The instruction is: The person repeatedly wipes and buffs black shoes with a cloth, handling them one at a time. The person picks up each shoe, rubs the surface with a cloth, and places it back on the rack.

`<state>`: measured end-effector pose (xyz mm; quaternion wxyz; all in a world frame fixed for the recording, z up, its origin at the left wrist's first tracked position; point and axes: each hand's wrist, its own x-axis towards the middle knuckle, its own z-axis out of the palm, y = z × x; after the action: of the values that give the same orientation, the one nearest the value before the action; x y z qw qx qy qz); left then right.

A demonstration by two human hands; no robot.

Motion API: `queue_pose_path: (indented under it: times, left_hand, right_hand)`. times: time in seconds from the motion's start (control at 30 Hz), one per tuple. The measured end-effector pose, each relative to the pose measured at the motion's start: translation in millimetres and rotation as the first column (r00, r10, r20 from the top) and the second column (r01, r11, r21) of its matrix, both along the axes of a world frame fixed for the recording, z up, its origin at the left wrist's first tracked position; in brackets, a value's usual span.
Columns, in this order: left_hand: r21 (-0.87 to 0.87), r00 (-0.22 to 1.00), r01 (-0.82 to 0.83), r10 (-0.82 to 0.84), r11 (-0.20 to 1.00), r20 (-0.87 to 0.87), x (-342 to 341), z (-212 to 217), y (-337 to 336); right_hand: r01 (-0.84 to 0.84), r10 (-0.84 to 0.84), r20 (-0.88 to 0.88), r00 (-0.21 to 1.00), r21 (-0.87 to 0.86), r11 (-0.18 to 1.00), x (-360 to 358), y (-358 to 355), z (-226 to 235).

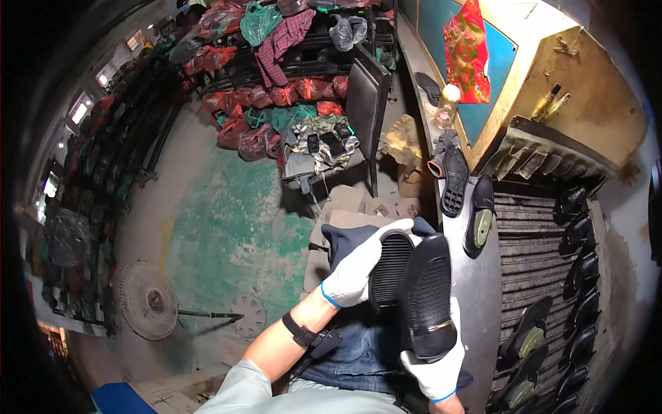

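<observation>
A: Biggest first: a bank of red bags fills the far end, well apart from the work.

B: Then the slatted bed on the right, black shoes spread along it. They look assembled, so I'd call those well along; finished or not, I can't tell.

A: The cabinet hangs over its far end, narrowing the way in. The metal ledge runs between bed and person, more footwear taking up its far part.

B: And the fan stands out left, well apart from the arms. Now, the hands!

A: Right hand, gloved, part-closed around the lower end of a black shoe, held before the lap. Left hand, gloved, curled along a ribbed, sole-like piece just beside it.

B: Touching? Can't tell; the shoe overlaps its edge in view. I'd judge this work midway: both in hand, neither set down.

A: Smallest of all, a gold-coloured strip near the shoe's lower end: trim already on, I'd say. Its other face is hidden, so what's left there can't be told.
</observation>
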<state>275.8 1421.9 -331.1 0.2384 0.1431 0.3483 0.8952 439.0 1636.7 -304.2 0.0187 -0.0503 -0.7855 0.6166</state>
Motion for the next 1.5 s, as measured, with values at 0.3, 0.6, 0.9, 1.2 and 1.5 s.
queue_pose_path:
  times: [0.3,0.6,0.9,1.2,1.5]
  left_hand:
    - [-0.076,0.99,-0.01,-0.001,0.997,-0.144,2.9,-2.9,-7.7]
    - [-0.083,0.988,0.026,-0.038,0.996,-0.149,0.3,-3.6,-7.0]
    - [-0.109,0.991,-0.007,-0.008,0.994,-0.136,4.0,-4.9,-9.4]
    - [-0.281,0.992,-0.12,0.1,0.952,-0.082,8.5,21.2,-1.2]
    - [-0.56,0.957,-0.287,0.208,0.777,-0.202,4.1,20.1,-12.1]
  right_hand:
    - [-0.023,0.03,0.145,0.989,-0.049,0.999,3.6,-26.6,2.8]
    - [-0.029,0.03,0.096,0.995,-0.014,0.999,5.2,-24.8,-16.6]
    - [-0.045,0.042,0.085,0.996,0.031,0.999,1.3,-27.1,-15.6]
    - [-0.037,0.034,0.028,0.999,0.149,0.988,-6.4,-32.6,-29.3]
    - [-0.071,0.072,-0.023,0.997,0.026,0.997,-20.7,-30.0,-42.3]
